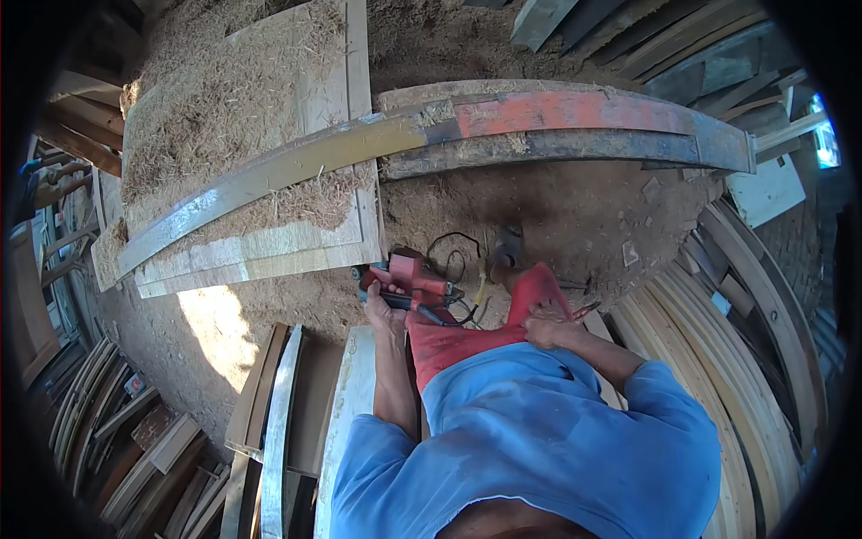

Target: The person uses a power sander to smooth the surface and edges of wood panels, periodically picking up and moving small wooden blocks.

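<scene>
My left hand (386, 299) is wrapped round the dark handle of a red power tool (415, 275), which looks like an electric planer, held beside my left thigh. A black cord with a yellow stretch (480, 293) loops from it between my legs. Over my right thigh, my right hand (544, 327) is closed against the red trousers; what its fingers hold, if anything, is hidden. A slim reddish object (586, 311) shows just past that hand. Ahead lies a long curved beam (575, 113), painted red, olive and grey, its left part across a shavings-covered board (337, 235).
A dark curved timber (539, 151) lies along the beam's near side. Stacked curved planks (709, 359) stand close on my right. Upright boards (287, 395) are at my left, with more offcuts (162, 449) farther left. Timber (682, 45) is piled at the far right.
</scene>
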